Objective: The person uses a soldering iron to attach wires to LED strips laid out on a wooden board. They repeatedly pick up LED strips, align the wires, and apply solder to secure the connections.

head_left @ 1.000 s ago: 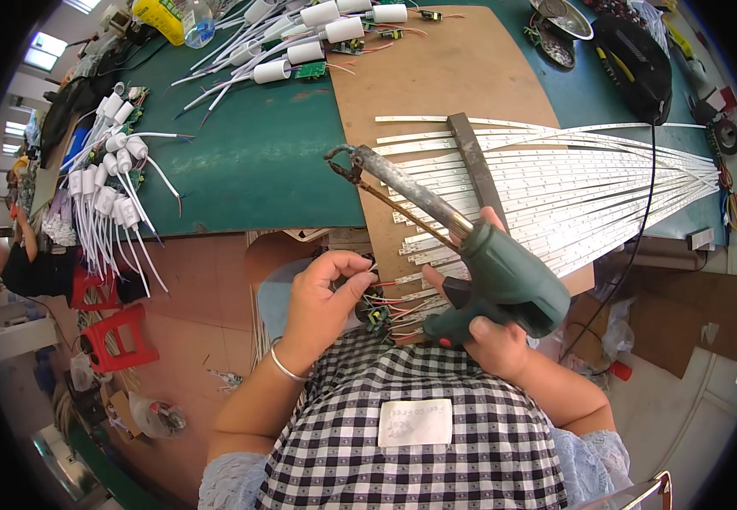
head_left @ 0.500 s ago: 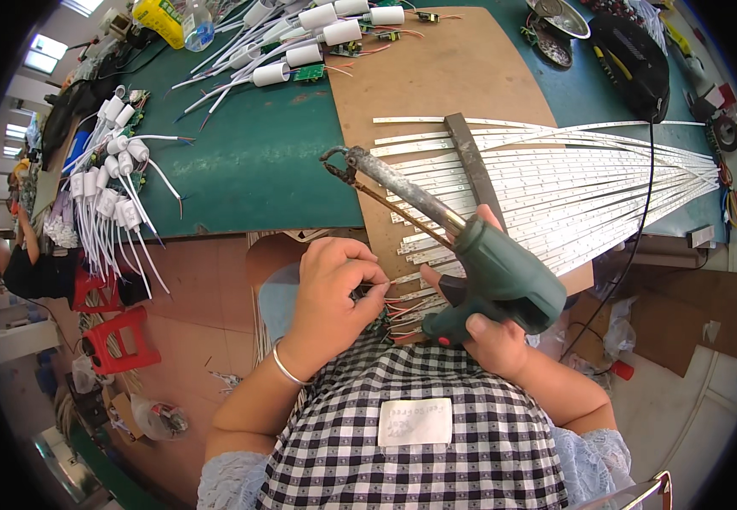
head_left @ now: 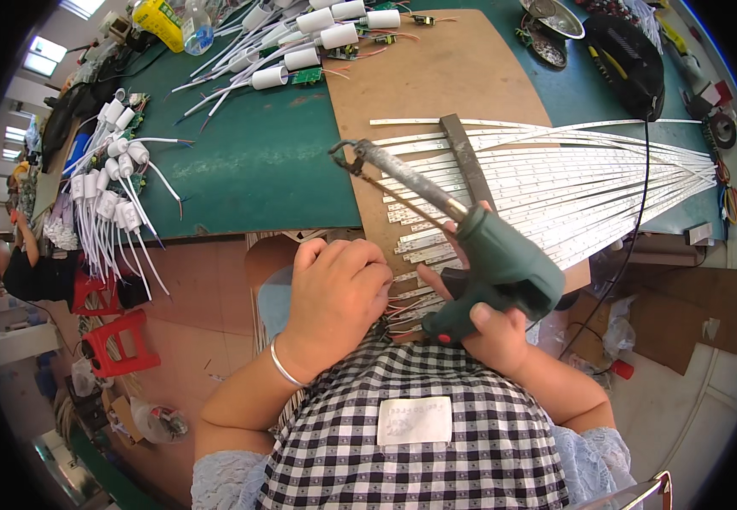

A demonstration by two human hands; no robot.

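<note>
In my right hand (head_left: 500, 340) is a dark green soldering gun (head_left: 517, 268), gripped by its handle, its thumb on the near side. The metal barrel and bent tip angle up and left, above the ends of the strips. My left hand (head_left: 339, 293), with a silver bangle at the wrist, is curled by the near-left ends of the white LED strips (head_left: 547, 195). What its fingers hold, if anything, is hidden behind the hand. Thin red wires (head_left: 402, 319) stick out between my hands. A dark metal bar (head_left: 468, 161) lies across the strips.
Beneath the strips lies a brown board (head_left: 428, 72) on the green table (head_left: 258, 170). White cylindrical housings with wires and circuit boards (head_left: 339, 36) lie at the back, more (head_left: 113, 187) at the left edge. A black cable (head_left: 643, 204) hangs at right. Red stools (head_left: 122, 344) stand on the floor.
My left hand has rolled so its back faces up more and its fingertips are tucked out of sight. The soldering gun has shifted a little, its tip slightly to the right.
</note>
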